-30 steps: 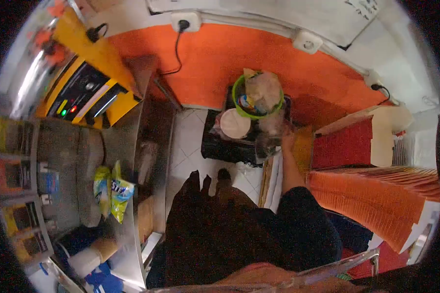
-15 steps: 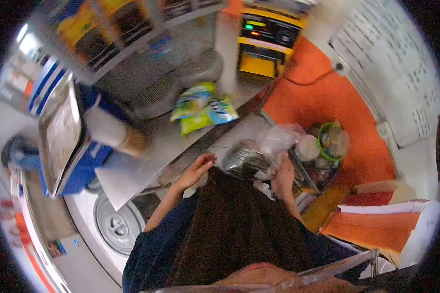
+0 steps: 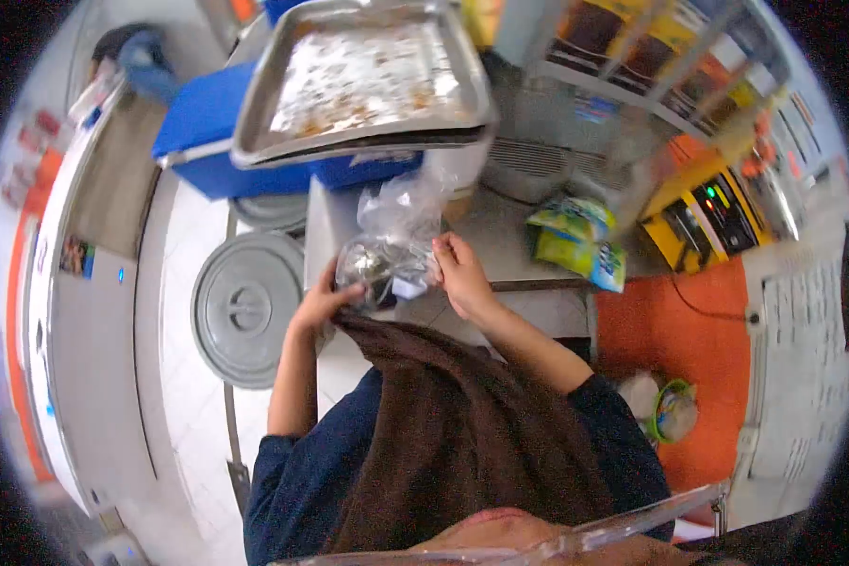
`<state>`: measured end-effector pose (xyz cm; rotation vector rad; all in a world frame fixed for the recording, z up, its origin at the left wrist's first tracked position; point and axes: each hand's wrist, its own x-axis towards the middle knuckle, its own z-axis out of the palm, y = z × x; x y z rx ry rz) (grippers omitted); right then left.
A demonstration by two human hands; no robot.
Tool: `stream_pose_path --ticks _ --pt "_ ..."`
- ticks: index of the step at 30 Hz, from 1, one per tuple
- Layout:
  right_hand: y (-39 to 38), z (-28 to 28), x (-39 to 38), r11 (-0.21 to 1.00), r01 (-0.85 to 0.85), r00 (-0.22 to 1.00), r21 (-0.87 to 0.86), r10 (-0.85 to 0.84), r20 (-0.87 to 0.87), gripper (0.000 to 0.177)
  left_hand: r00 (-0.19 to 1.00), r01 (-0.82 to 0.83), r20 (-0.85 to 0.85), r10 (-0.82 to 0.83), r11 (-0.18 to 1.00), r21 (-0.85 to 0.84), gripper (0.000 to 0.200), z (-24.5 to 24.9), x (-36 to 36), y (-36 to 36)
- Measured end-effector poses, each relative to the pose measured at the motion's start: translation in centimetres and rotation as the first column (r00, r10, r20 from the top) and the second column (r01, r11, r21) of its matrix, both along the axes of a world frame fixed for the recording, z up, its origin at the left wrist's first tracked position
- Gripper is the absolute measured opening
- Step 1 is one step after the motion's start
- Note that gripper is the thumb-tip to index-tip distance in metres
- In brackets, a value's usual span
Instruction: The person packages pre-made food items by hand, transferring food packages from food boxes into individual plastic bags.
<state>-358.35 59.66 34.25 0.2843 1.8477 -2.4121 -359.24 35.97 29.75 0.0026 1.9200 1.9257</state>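
Note:
A clear plastic bag [image 3: 401,209] with something dark and roundish inside hangs in front of me, over the corner of a metal counter [image 3: 325,222]. My left hand [image 3: 325,302] grips its lower left side, thumb over the plastic. On the other side, my right hand [image 3: 462,278] pinches the bag's edge with closed fingers. What the bag contains is blurred by the shiny plastic; a small white patch shows near its bottom.
Beyond the bag, a used metal baking tray [image 3: 373,85] sits over a blue cooler box [image 3: 203,118]. A grey lidded bin [image 3: 247,302] stands on the left. Green packets [image 3: 575,241] lie on the counter, near a yellow-black machine [image 3: 712,217]. A green-rimmed container [image 3: 672,410] is low at right.
I have turned left, from the orange corner to the tray and bin. The bag came along in my right hand. My left hand, apart from it before, now grips it too.

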Motion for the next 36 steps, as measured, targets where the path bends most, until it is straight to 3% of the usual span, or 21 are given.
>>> stream_pose_path --ticks 2,4,6,7,8,10,13,14,16,18,20,22,23,24,26,28,30,32,33,34,36 --pt "-1.1 -2.0 -2.6 0.974 -0.216 0.974 0.061 0.22 -0.05 0.013 0.999 0.009 -0.04 -0.012 0.996 -0.083 0.077 -1.4 -1.8 -2.6" --pt "-1.0 -3.8 -5.1 0.967 -0.239 0.971 0.084 0.239 0.011 0.015 0.988 -0.146 -0.091 0.124 0.94 -0.308 0.06 -4.0 -2.7 -4.4" --pt "-0.1 -8.6 -7.5 0.806 -0.059 0.909 0.588 0.287 -0.303 0.017 0.888 -0.307 -0.459 0.006 0.753 -0.583 0.05 -4.6 -2.8 -5.2" --pt "0.2 -6.0 -6.8 0.657 -0.159 0.921 0.737 0.367 -0.129 0.031 0.829 -0.405 -0.559 0.014 0.704 -0.584 0.048 -4.2 -2.1 -4.4" --pt "0.2 -6.1 -6.5 0.648 -0.18 0.912 0.74 0.392 -0.121 0.031 0.759 -0.501 -0.651 0.013 0.65 -0.572 0.046 -3.9 -1.4 -3.1" --pt "0.1 -6.3 -6.5 0.414 0.283 0.705 0.865 0.522 -0.48 0.046 0.695 -0.619 -0.712 0.104 0.59 -0.519 0.054 -3.0 -0.6 -0.2" --pt "0.6 -5.3 -6.2 0.454 0.089 0.773 0.887 0.53 -0.349 0.057 0.748 -0.617 -0.654 0.113 0.483 -0.621 0.059 -1.8 1.2 4.0" --pt "0.8 -4.9 -6.0 0.455 0.084 0.768 0.886 0.537 -0.349 0.057 0.719 -0.648 -0.683 0.131 0.483 -0.589 0.061 -2.5 1.4 4.7" --pt "1.4 -4.3 -5.0 0.422 -0.209 0.84 0.882 0.54 -0.059 0.053 0.691 -0.676 -0.706 0.151 0.481 -0.559 0.062 -3.0 1.5 4.7" --pt "1.9 -4.7 -3.2 0.432 -0.229 0.834 0.872 0.549 -0.052 0.048 0.69 -0.573 -0.722 0.062 0.656 -0.492 0.063 -3.2 1.5 2.9" --pt "2.3 -4.5 -3.2 0.443 -0.241 0.831 0.864 0.554 -0.053 0.042 0.659 -0.566 -0.75 0.062 0.697 -0.44 0.05 -2.4 1.0 1.7" --pt "2.5 -3.6 -4.0 0.241 -0.197 0.758 0.95 0.653 -0.009 0.034 0.735 -0.464 -0.655 0.175 0.834 -0.297 0.033 -1.8 -0.1 0.6" --pt "1.8 -3.4 -4.7 0.323 -0.008 0.736 0.946 0.643 -0.213 0.027 0.688 -0.559 -0.7 0.194 0.756 -0.34 0.02 -1.7 -0.5 0.9" --pt "0.7 -3.5 -5.5 0.327 -0.009 0.739 0.945 0.639 -0.214 0.027 0.69 -0.556 -0.698 0.189 0.757 -0.345 0.02 -0.5 -1.0 1.3" --pt "-2.0 -3.4 -7.0 0.58 0.042 0.746 0.813 0.523 -0.412 0.026 0.808 -0.53 -0.553 0.203 0.659 -0.534 0.025 1.3 -2.4 2.2" --pt "-4.8 -4.4 -8.3 0.456 0.001 0.816 0.89 0.514 -0.264 0.024 0.77 -0.566 -0.607 0.197 0.649 -0.508 0.031 0.3 -3.5 3.7" --pt "-5.6 -4.7 -10.0 0.325 -0.056 0.869 0.944 0.481 -0.114 0.023 0.569 -0.692 -0.822 -0.042 0.515 -0.506 0.036 -1.0 -4.2 4.6" --pt "-5.7 -4.4 -11.7 0.499 -0.343 0.847 0.796 0.53 0.032 0.022 0.587 -0.688 -0.81 0.006 0.532 -0.494 0.034 -1.0 -3.7 4.9" --pt "-5.4 -5.6 -12.4 0.749 -0.435 0.865 0.499 0.502 0.001 0.017 0.591 -0.707 -0.803 0.073 0.526 -0.472 0.032 -0.7 -3.1 5.1" --pt "-5.7 -5.2 -12.2 0.746 -0.438 0.86 0.501 0.51 -0.008 0.017 0.591 -0.729 -0.794 0.146 0.517 -0.448 0.03 -0.5 -2.5 5.3" --pt "-6.0 -4.6 -10.3 0.895 -0.418 0.875 0.159 0.443 -0.196 0.019 0.493 -0.814 -0.842 0.218 0.459 -0.357 0.028 -0.1 -1.4 6.1"
